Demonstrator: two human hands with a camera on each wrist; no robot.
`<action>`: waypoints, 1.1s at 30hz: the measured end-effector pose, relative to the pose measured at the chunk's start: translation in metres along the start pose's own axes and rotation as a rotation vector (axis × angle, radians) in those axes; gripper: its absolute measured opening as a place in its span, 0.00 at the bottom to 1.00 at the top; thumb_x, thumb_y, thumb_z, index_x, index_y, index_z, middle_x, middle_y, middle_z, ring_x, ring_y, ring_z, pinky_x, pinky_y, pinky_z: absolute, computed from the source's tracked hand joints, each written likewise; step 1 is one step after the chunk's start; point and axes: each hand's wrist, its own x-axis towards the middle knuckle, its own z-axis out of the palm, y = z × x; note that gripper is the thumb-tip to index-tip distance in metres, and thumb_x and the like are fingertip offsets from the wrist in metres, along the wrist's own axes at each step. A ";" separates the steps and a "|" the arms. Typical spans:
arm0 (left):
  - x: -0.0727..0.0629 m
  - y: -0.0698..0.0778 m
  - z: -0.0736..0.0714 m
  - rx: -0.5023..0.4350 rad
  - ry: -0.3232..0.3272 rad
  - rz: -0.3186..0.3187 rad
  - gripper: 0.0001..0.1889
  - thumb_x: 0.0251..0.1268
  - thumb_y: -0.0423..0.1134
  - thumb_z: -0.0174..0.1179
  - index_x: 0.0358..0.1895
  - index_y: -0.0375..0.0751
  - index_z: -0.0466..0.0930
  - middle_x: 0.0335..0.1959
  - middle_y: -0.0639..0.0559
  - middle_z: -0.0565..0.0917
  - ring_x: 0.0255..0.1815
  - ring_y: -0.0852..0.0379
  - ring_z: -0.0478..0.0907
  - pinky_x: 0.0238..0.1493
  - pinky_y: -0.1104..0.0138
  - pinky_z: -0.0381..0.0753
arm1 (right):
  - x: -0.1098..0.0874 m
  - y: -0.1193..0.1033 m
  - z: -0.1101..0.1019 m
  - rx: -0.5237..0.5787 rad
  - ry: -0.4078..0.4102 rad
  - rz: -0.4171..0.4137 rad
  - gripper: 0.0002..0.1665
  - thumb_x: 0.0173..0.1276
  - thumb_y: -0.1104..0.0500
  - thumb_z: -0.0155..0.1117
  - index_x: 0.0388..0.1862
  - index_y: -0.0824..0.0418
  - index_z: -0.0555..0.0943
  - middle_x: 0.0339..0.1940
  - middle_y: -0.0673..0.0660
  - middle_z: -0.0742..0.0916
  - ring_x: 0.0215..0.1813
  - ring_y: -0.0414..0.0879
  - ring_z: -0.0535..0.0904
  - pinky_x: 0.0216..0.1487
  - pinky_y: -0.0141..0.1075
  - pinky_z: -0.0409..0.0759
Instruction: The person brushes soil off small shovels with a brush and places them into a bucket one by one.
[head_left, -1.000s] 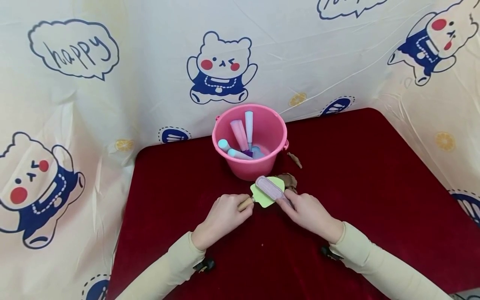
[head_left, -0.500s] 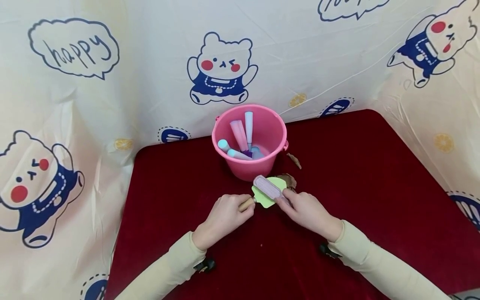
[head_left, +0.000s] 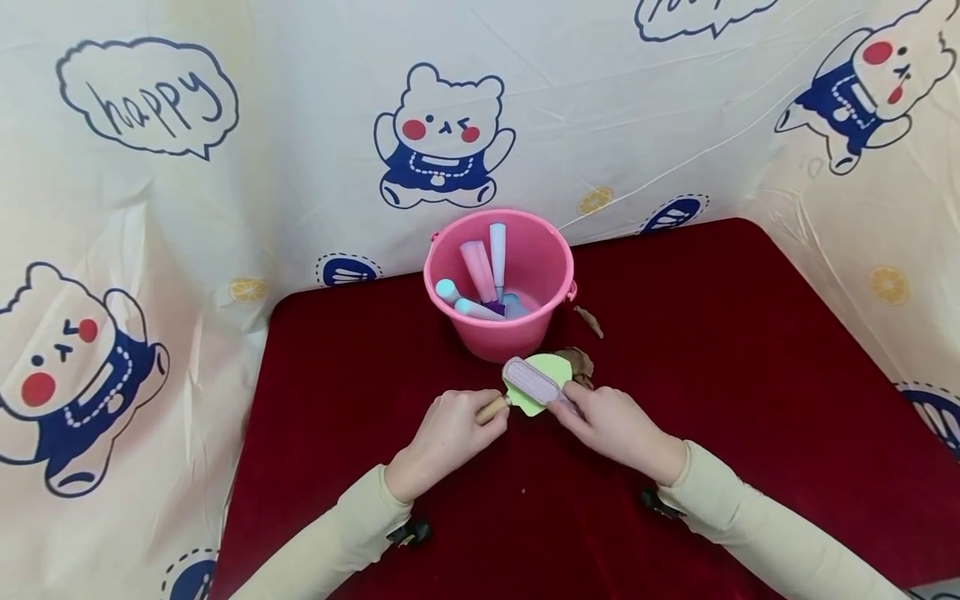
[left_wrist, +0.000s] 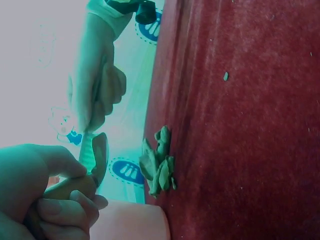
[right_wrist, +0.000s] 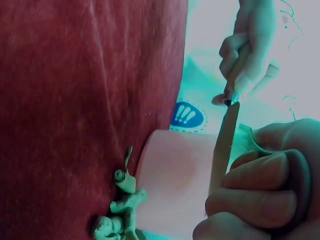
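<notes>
My left hand [head_left: 450, 425] grips the wooden handle of a small trowel with a light green blade [head_left: 557, 367]. In the left wrist view its blade [left_wrist: 100, 155] tilts upward off the table. My right hand [head_left: 622, 425] holds a lilac paddle-shaped tool [head_left: 531, 379] with a textured oval face. That tool lies across the trowel blade in the head view and hides part of it. Edge-on, the paddle-shaped tool [right_wrist: 224, 150] reaches toward the trowel in the right wrist view. Crumpled brown pieces [head_left: 581, 365] lie on the table just beyond the blade.
A pink bucket [head_left: 498, 337] stands behind the hands, holding several tools with pink, lilac and blue handles. One thin brown piece [head_left: 589, 321] lies right of it. Dark red cloth [head_left: 750, 375] covers the table, with printed white curtains [head_left: 322, 150] around its back and sides.
The lilac paddle-shaped tool has slid slightly left and down across the trowel blade. The left hand and the trowel stay almost still.
</notes>
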 end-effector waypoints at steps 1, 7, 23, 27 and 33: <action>0.000 0.000 -0.001 -0.006 0.003 0.003 0.21 0.67 0.35 0.64 0.20 0.52 0.64 0.17 0.67 0.53 0.19 0.72 0.51 0.21 0.75 0.56 | 0.000 0.000 0.000 -0.003 -0.005 0.007 0.13 0.79 0.54 0.62 0.32 0.55 0.73 0.15 0.42 0.67 0.16 0.32 0.60 0.16 0.30 0.63; -0.002 0.002 -0.004 -0.030 -0.007 -0.003 0.23 0.67 0.34 0.64 0.20 0.50 0.59 0.17 0.66 0.51 0.19 0.71 0.48 0.21 0.74 0.54 | -0.001 0.007 -0.006 -0.023 0.035 0.126 0.13 0.79 0.55 0.62 0.34 0.58 0.74 0.14 0.46 0.70 0.14 0.35 0.61 0.15 0.31 0.64; -0.003 0.003 0.002 -0.011 0.001 0.007 0.17 0.67 0.35 0.65 0.22 0.51 0.68 0.16 0.66 0.54 0.18 0.70 0.53 0.21 0.74 0.59 | -0.003 0.009 -0.006 -0.060 0.028 0.064 0.12 0.79 0.55 0.62 0.34 0.59 0.74 0.14 0.44 0.68 0.14 0.33 0.60 0.15 0.30 0.63; -0.003 0.002 0.003 0.005 0.004 0.001 0.15 0.68 0.36 0.65 0.24 0.51 0.72 0.16 0.66 0.58 0.17 0.70 0.56 0.20 0.74 0.63 | -0.002 0.009 -0.007 -0.062 0.070 0.079 0.14 0.78 0.55 0.63 0.33 0.58 0.73 0.14 0.45 0.68 0.14 0.34 0.60 0.15 0.31 0.62; -0.001 0.003 0.003 0.017 0.004 0.020 0.09 0.70 0.37 0.66 0.30 0.49 0.79 0.17 0.64 0.64 0.18 0.69 0.62 0.22 0.74 0.67 | -0.002 0.000 -0.002 -0.029 0.000 -0.004 0.15 0.78 0.52 0.64 0.33 0.57 0.73 0.14 0.43 0.67 0.16 0.33 0.61 0.17 0.30 0.63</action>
